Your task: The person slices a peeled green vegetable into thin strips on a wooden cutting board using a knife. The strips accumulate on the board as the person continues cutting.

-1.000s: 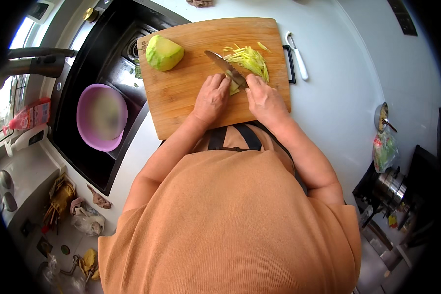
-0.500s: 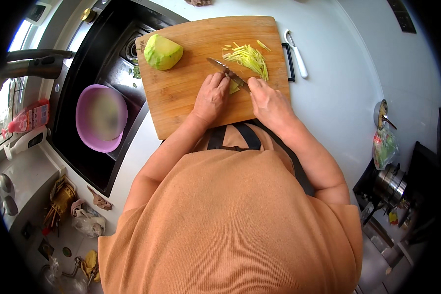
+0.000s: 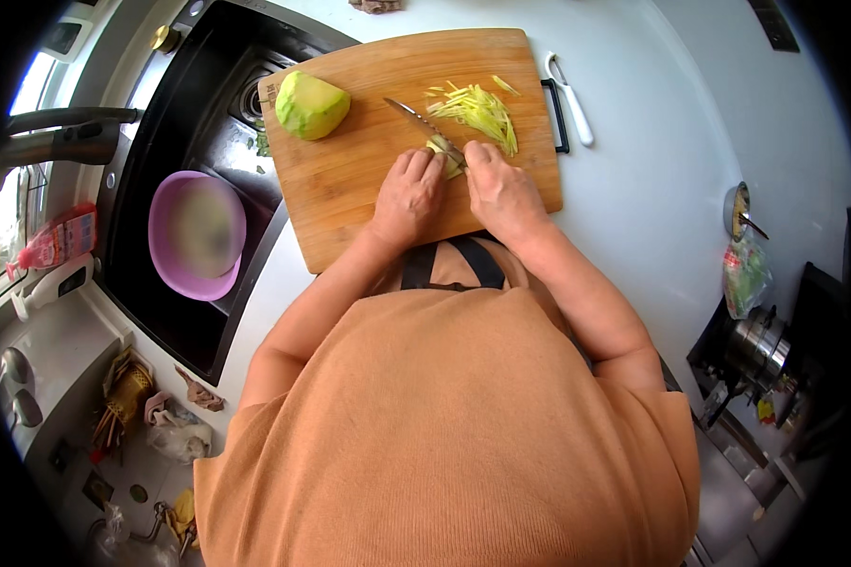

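Note:
My right hand (image 3: pixel 506 189) is closed round the handle of a kitchen knife (image 3: pixel 414 117), whose blade points up and to the left over the wooden cutting board (image 3: pixel 350 203). Under and beside the blade lie pale green vegetable slices (image 3: pixel 451 165). The bent fingers of my left hand (image 3: pixel 411 189) press on these slices, close to the blade. Beyond the knife is a loose pile of thin yellow-green shreds (image 3: pixel 477 111). A large peeled piece of pale green vegetable (image 3: pixel 312 106), cut flat on one side, rests at the board's far left corner.
A white-handled peeler (image 3: pixel 573 102) lies right of the board, near the board's black handle (image 3: pixel 556 115). On the left, a purple basin (image 3: pixel 165 250) with cloudy liquid stands in the black sink (image 3: pixel 128 255). A steel pot (image 3: pixel 758 348) is at the far right.
The knife has shifted left, with my right hand moving the same way, and its blade lies a little flatter. My left hand stays almost in place on the slices.

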Tool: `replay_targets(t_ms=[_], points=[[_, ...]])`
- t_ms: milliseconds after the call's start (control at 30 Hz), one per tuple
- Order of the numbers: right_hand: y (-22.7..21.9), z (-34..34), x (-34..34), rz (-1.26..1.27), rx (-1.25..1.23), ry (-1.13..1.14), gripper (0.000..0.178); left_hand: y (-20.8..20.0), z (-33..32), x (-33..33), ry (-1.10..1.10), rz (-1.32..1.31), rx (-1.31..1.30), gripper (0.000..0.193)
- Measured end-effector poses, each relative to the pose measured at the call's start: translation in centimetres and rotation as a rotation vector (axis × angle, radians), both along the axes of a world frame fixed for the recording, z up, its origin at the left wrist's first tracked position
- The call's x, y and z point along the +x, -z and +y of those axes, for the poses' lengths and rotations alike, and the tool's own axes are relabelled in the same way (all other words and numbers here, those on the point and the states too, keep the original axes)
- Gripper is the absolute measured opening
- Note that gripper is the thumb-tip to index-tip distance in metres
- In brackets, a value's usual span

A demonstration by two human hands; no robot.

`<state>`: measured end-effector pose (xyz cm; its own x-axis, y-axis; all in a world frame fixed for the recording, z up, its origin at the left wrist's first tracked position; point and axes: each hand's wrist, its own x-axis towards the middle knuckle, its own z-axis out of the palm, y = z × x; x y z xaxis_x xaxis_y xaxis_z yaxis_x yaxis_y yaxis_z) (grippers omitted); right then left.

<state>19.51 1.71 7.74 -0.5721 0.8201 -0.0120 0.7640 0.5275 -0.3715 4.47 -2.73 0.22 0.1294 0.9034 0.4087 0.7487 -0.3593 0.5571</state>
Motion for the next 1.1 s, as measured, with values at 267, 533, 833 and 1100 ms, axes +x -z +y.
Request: replay_targets(t_ms=[267,533,833,1100], points=[[-0.4,0.0,0.3,0.024,-0.028,-0.007,0.019,0.7,0.2,-0.3,0.054,0.035,0.013,0.028],[-2.7,-0.5,1.7,-0.078,-0.108,-0.068,0.022,0.5,0.2,-0.2,0.014,0.085,0.032,0.036],[-3.3,-0.6,1.4,-0.094,-0.131,-0.049,0.022,0.9,0.3,-0.3,0.029,0.036,0.027,0.033],[-1.5,-0.6,0.4,-0.078,-0.092,-0.035,0.022,1.0,0.3,-0.3,0.044,0.043,0.028,0.032]])
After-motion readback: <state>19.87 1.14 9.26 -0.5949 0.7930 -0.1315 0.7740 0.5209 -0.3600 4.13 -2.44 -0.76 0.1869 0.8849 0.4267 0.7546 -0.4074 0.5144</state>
